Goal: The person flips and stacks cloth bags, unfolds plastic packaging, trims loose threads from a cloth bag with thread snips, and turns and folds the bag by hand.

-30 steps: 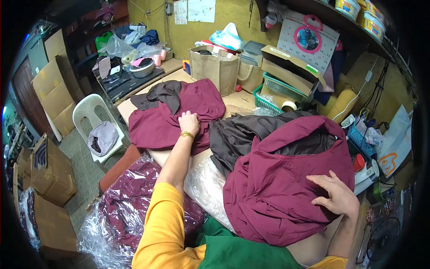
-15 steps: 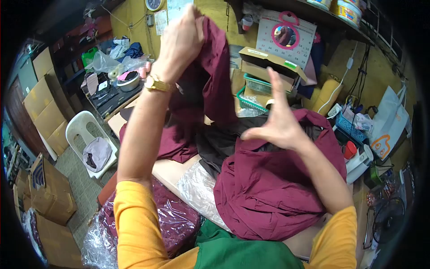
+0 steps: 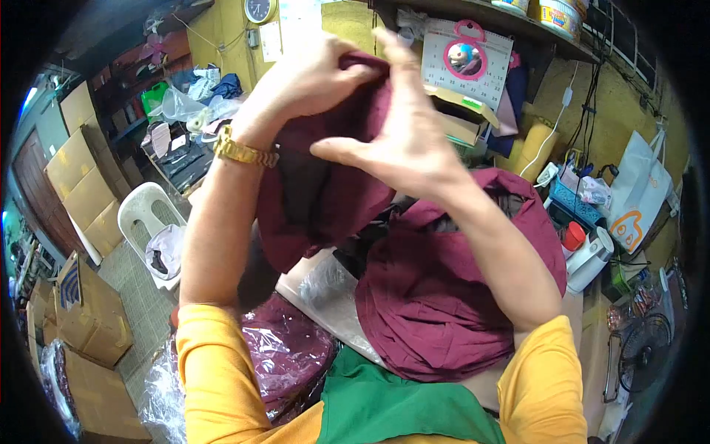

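Raised in front of me, my left hand [image 3: 314, 81] with a gold watch [image 3: 244, 150] grips the top edge of a maroon garment [image 3: 285, 229]. The garment hangs down loosely, and a dark lining or panel shows in its middle. My right hand [image 3: 414, 140] is beside the garment's upper part, thumb and fingers spread apart; whether it touches the cloth I cannot tell. Below my right forearm, a large heap of maroon cloth [image 3: 444, 296] lies on the table [image 3: 355, 325], with dark fabric showing in its folds.
Clear plastic [image 3: 325, 285] lies beside the heap. Plastic-wrapped maroon cloth [image 3: 288, 355] sits at lower left. A white chair [image 3: 137, 211] and cardboard boxes [image 3: 92, 318] stand on the left. Along the right are a blue basket [image 3: 577, 196], a red cup [image 3: 573, 235] and a fan [image 3: 643, 355].
My right hand has moved up and left, from above the heap to the raised garment. The garment hangs further left and more spread, still in my left hand.
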Action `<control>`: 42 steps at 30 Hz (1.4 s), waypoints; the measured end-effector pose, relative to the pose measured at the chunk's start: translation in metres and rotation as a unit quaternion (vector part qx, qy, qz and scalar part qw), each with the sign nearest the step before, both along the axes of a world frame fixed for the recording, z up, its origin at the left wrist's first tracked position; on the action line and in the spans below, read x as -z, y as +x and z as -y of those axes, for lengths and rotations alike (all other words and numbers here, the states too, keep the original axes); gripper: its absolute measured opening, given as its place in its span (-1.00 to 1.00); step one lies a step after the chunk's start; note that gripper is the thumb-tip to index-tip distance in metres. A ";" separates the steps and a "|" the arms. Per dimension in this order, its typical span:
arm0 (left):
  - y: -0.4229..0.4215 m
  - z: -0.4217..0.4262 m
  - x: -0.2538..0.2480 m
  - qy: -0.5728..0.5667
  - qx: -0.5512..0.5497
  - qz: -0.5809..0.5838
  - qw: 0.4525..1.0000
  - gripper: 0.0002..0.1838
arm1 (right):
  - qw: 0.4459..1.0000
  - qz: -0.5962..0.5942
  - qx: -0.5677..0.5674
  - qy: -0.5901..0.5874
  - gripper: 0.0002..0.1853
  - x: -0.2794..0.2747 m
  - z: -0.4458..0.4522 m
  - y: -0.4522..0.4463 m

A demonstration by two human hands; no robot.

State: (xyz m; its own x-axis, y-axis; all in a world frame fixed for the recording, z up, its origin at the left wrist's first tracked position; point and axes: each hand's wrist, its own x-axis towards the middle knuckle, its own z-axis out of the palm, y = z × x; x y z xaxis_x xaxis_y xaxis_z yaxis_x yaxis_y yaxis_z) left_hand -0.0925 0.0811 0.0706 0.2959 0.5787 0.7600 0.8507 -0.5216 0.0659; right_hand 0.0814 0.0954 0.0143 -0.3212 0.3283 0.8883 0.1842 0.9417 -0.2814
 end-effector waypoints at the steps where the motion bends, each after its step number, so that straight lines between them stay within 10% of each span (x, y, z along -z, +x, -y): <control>1: 0.002 0.010 -0.001 -0.028 0.017 0.003 0.999 -0.57 | 0.999 0.041 0.011 0.018 -0.04 0.004 -0.004 -0.006; 6: -0.050 0.033 0.028 -0.218 -0.192 -0.228 0.929 -0.64 | 0.876 0.193 -0.187 -0.400 -0.60 -0.020 -0.068 0.047; 10: -0.111 0.012 0.088 0.125 -0.390 -0.071 0.910 -0.60 | 0.832 0.163 -0.314 -0.427 -0.50 -0.015 -0.047 0.055; 14: -0.061 0.055 0.141 0.400 -0.283 0.162 0.856 -0.45 | 0.791 0.019 -0.365 -0.490 -0.49 -0.006 -0.057 0.051; 17: 0.030 0.094 0.225 0.249 -0.028 0.215 0.944 0.11 | 0.779 -0.036 -0.396 -0.486 -0.51 0.000 -0.085 0.046; 19: 0.065 0.090 0.278 0.084 -0.104 0.251 0.959 0.30 | 0.779 -0.078 -0.377 -0.495 -0.54 -0.006 -0.081 0.043; 21: 0.054 0.063 0.309 0.028 -0.096 0.354 0.930 -0.29 | 0.695 -0.027 -0.516 -0.501 -0.54 -0.001 -0.111 0.058; 23: 0.015 0.029 0.339 -0.061 -0.020 0.442 0.895 -0.87 | 0.776 -0.102 -0.367 -0.502 -0.57 -0.007 -0.089 0.055; 27: -0.095 0.036 0.245 0.024 0.026 0.600 0.799 -0.84 | 0.797 -0.152 -0.328 -0.483 -0.70 -0.021 -0.089 0.081; 29: -0.102 0.072 0.161 -0.028 0.400 0.685 0.608 -0.71 | 0.807 -0.130 -0.354 -0.453 -0.73 -0.025 -0.092 0.094; 31: -0.154 0.043 0.134 -0.037 0.115 0.574 0.810 -0.75 | 0.772 -0.114 -0.390 -0.488 -0.68 -0.022 -0.103 0.104; 34: -0.125 0.074 0.061 0.056 0.233 0.602 0.762 -0.74 | 0.721 -0.150 -0.491 -0.466 -0.46 -0.036 -0.087 0.092; 36: -0.149 0.046 0.051 0.050 0.076 0.467 0.880 -0.72 | 0.805 -0.180 -0.314 -0.469 -0.38 -0.029 -0.097 0.066; 38: -0.187 0.013 0.052 0.015 -0.008 0.438 0.899 -0.71 | 0.720 -0.167 -0.410 -0.535 -0.38 -0.024 -0.114 0.055; 42: -0.230 -0.013 0.055 -0.041 -0.102 0.417 0.902 -0.75 | 0.731 -0.137 -0.405 -0.532 -0.38 -0.033 -0.131 0.040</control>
